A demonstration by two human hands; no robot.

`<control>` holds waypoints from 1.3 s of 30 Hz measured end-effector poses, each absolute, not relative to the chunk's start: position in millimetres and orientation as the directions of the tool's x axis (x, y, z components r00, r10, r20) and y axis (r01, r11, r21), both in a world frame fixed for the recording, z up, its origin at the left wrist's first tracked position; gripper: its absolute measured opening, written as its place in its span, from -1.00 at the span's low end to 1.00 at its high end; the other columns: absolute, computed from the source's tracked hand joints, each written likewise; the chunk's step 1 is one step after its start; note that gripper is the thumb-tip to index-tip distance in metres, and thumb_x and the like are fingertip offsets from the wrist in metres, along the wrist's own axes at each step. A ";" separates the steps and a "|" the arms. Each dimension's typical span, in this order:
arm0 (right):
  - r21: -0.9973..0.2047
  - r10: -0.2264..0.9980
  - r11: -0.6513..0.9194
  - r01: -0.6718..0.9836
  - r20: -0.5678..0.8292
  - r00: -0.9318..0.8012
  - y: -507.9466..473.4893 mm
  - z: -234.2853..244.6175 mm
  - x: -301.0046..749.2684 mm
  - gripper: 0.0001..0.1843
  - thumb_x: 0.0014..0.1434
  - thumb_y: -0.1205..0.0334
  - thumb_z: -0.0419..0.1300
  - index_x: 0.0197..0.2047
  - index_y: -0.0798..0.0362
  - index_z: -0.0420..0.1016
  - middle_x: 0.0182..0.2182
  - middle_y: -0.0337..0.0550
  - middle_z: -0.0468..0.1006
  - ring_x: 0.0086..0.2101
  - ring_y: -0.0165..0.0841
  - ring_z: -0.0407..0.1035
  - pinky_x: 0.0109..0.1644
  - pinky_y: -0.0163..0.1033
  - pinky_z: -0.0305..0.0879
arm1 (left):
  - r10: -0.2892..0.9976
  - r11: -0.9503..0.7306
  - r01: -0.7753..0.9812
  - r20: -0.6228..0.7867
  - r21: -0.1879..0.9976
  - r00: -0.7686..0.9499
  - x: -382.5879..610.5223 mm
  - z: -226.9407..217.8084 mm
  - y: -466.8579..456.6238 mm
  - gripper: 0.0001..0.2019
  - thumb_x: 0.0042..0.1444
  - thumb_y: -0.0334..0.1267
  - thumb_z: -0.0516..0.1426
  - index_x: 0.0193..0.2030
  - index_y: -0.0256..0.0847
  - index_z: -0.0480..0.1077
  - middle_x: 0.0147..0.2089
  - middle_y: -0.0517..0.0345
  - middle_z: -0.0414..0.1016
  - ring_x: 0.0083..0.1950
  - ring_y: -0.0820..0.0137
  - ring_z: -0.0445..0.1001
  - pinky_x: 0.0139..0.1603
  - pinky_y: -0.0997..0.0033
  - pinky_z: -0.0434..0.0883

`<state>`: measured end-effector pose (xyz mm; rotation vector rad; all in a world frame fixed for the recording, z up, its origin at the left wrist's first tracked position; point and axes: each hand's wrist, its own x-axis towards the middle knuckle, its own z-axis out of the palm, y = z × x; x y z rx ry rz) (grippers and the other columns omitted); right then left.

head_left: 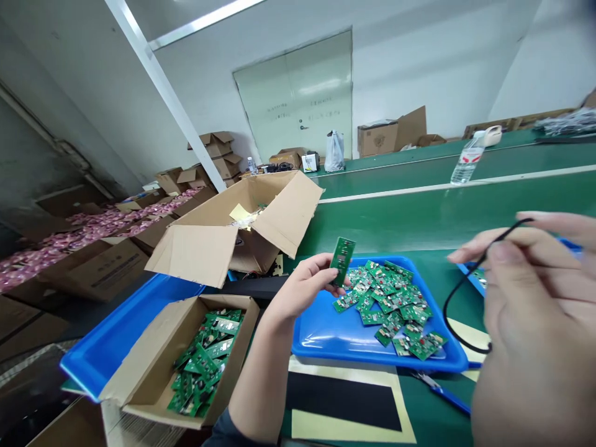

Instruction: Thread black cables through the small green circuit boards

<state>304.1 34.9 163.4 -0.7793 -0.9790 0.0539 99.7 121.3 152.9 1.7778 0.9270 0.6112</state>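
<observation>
My left hand [314, 277] pinches a small green circuit board [343, 259] upright between thumb and fingers, above the near left side of a blue tray [326, 338]. In that tray lies a heap of similar circuit boards [388, 298] with white and red parts on them. Close to the camera on the right, my right hand [535, 292] has thumb and fingers closed on a thin black cord [449, 298], which hangs in a loop. To the left, an open cardboard box [149, 379] contains more green boards [205, 366].
Blue-handled pliers [442, 391] lie by the tray's near right corner. A black strip [344, 400] rests on yellow paper. Behind stands a larger open carton [274, 230]; at far left is an empty-looking blue tray [125, 335]. A water bottle [468, 158] stands farther back.
</observation>
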 end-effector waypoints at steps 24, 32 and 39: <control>-0.805 0.761 0.539 0.248 0.592 0.266 68.7 138.8 286.7 -0.62 0.14 0.35 0.25 0.02 -0.06 0.33 -0.32 -0.23 0.49 -0.37 -0.42 0.50 -0.33 -0.34 0.51 | 0.921 -0.068 -0.288 0.171 0.955 0.350 125.7 166.7 107.2 -0.72 -0.14 -0.24 0.36 -0.23 -0.26 0.56 -0.43 0.23 0.41 -0.47 0.58 0.27 -0.46 0.58 0.25; -0.791 0.783 0.572 0.215 0.605 0.143 69.4 136.6 284.5 -0.70 0.22 0.26 0.21 0.02 -0.08 0.37 -0.29 -0.19 0.58 -0.34 -0.38 0.53 -0.39 -0.36 0.51 | 0.970 0.130 -0.681 0.049 0.720 0.237 155.9 152.8 107.9 -0.65 -0.17 -0.10 0.40 -0.24 -0.23 0.57 -0.40 0.25 0.46 -0.39 0.56 0.42 -0.31 0.55 0.39; -0.725 0.730 0.629 0.281 0.675 0.105 69.3 137.0 288.4 -0.77 0.28 0.31 0.15 0.00 -0.08 0.45 -0.36 -0.22 0.59 -0.35 -0.38 0.56 -0.26 -0.30 0.56 | 0.960 0.038 -0.662 0.155 0.748 0.231 153.2 154.6 108.9 -0.72 0.06 -0.06 0.27 -0.21 -0.21 0.44 -0.46 0.27 0.45 -0.43 0.50 0.45 -0.29 0.45 0.42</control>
